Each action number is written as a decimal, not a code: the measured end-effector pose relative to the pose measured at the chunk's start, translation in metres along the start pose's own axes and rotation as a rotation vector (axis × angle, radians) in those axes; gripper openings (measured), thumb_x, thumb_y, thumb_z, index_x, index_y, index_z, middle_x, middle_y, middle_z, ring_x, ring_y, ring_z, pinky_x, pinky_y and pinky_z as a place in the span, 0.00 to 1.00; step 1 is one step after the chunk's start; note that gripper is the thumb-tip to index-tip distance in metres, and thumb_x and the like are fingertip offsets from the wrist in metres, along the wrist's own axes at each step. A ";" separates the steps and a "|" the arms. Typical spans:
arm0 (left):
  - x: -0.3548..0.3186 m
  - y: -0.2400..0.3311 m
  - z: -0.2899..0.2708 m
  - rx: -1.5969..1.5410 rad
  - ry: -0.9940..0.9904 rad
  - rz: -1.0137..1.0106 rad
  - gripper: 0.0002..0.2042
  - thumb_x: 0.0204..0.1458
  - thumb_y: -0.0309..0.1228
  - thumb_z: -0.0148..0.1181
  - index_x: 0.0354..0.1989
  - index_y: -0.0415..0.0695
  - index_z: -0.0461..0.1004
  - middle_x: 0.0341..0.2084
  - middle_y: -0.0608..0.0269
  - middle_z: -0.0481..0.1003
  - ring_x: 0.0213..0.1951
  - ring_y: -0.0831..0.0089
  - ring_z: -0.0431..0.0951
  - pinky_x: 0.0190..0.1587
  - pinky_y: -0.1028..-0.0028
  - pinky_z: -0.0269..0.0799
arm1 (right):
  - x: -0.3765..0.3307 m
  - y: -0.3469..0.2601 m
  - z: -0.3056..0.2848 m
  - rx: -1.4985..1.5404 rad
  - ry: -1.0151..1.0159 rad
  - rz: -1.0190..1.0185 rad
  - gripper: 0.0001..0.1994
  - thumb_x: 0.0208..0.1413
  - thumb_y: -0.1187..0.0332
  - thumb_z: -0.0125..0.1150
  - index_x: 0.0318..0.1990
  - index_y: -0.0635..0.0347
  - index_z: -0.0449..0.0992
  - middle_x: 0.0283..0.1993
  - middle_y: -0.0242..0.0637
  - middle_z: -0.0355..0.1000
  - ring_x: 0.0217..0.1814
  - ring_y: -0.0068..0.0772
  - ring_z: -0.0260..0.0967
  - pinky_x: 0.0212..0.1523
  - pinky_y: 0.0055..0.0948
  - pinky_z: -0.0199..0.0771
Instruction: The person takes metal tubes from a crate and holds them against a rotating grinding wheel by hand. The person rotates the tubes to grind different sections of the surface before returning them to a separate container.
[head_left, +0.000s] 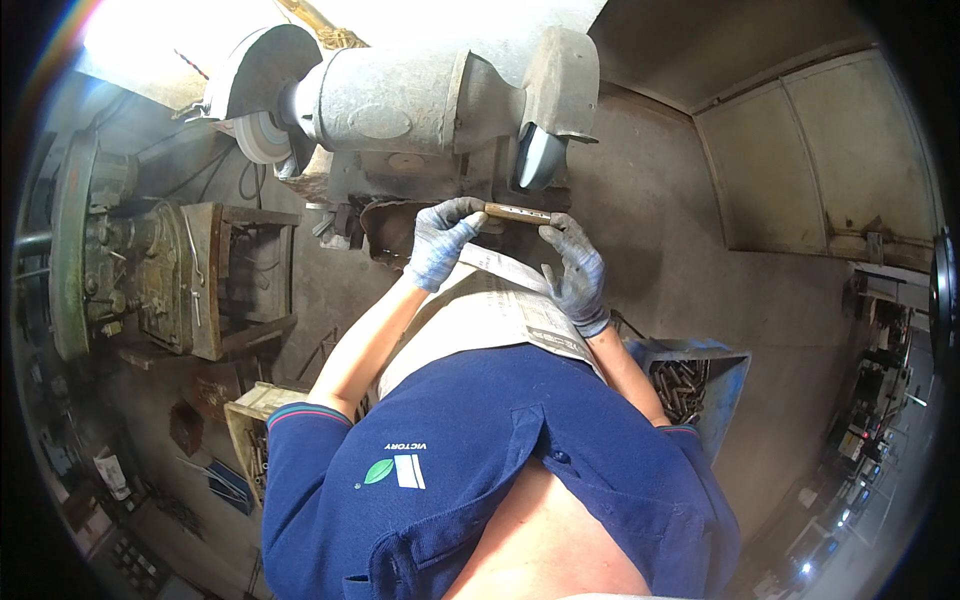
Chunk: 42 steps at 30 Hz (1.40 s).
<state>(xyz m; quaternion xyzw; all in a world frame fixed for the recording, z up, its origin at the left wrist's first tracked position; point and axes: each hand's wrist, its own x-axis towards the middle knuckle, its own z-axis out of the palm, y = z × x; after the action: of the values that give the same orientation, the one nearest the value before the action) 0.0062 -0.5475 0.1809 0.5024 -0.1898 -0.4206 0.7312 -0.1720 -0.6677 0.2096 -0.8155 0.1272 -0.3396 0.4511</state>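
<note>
A slim brownish metal rod with a row of small dark holes [517,213] lies level between my gloved hands, just in front of a bench grinder [385,105]. My left hand [442,242] pinches its left end between thumb and fingers. At the other end, the thumb and forefinger of my right hand [577,268] grip the rod, while the lower fingers curl loosely. Both gloves are grey-blue and stained dark at the fingertips. The grinder's right wheel [540,160] is close above the rod's right end; its pale left wheel [262,138] sits farther away under a guard.
Printed paper [490,305] covers my lap. By my right forearm stands a blue-grey bin [728,385] holding many small metal parts. A wooden crate [250,410] is beside my left elbow. Farther left is a greenish machine [150,260]; metal panels [790,160] stand at right.
</note>
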 end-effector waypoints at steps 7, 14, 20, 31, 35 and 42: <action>-0.005 0.026 0.013 -0.133 -0.057 -0.066 0.07 0.51 0.26 0.58 0.35 0.34 0.74 0.25 0.60 0.76 0.27 0.76 0.76 0.36 0.78 0.73 | 0.003 -0.009 -0.007 -0.176 0.013 -0.199 0.23 0.45 0.60 0.66 0.46 0.63 0.74 0.50 0.50 0.68 0.52 0.48 0.68 0.53 0.36 0.68; 0.002 0.026 0.019 0.041 -0.036 -0.064 0.07 0.49 0.27 0.60 0.32 0.36 0.73 0.24 0.66 0.75 0.26 0.82 0.72 0.31 0.82 0.69 | 0.000 -0.013 -0.007 -0.110 0.023 -0.122 0.20 0.49 0.59 0.62 0.46 0.64 0.74 0.52 0.47 0.67 0.55 0.42 0.65 0.56 0.36 0.64; 0.003 0.019 0.026 0.323 0.000 0.099 0.05 0.49 0.24 0.59 0.33 0.36 0.75 0.22 0.68 0.74 0.26 0.86 0.69 0.30 0.83 0.68 | -0.006 0.001 0.001 0.463 0.141 0.291 0.16 0.56 0.67 0.55 0.46 0.72 0.72 0.54 0.45 0.64 0.54 0.36 0.65 0.56 0.32 0.65; 0.019 -0.005 0.020 0.138 0.026 -0.008 0.06 0.50 0.23 0.57 0.35 0.35 0.75 0.26 0.64 0.76 0.26 0.82 0.74 0.29 0.81 0.72 | 0.000 0.009 -0.003 -0.111 0.089 0.028 0.15 0.47 0.77 0.59 0.45 0.63 0.75 0.52 0.44 0.68 0.57 0.39 0.64 0.57 0.32 0.63; 0.029 -0.018 0.020 0.189 0.068 -0.045 0.06 0.50 0.23 0.58 0.35 0.36 0.75 0.26 0.65 0.77 0.26 0.83 0.74 0.27 0.82 0.70 | -0.002 0.038 0.000 -0.204 0.092 0.078 0.16 0.43 0.77 0.63 0.43 0.63 0.76 0.49 0.43 0.70 0.55 0.38 0.66 0.56 0.30 0.64; 0.055 -0.063 0.031 0.128 0.107 -0.120 0.05 0.50 0.23 0.58 0.34 0.35 0.75 0.27 0.57 0.77 0.26 0.75 0.77 0.29 0.77 0.73 | -0.007 0.072 -0.011 0.061 0.134 0.315 0.08 0.55 0.76 0.52 0.40 0.66 0.76 0.44 0.40 0.73 0.46 0.29 0.70 0.51 0.27 0.68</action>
<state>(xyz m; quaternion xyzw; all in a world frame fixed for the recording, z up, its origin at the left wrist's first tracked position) -0.0104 -0.6186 0.1298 0.5803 -0.1465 -0.4232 0.6802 -0.1775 -0.7118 0.1513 -0.7470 0.2729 -0.3218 0.5138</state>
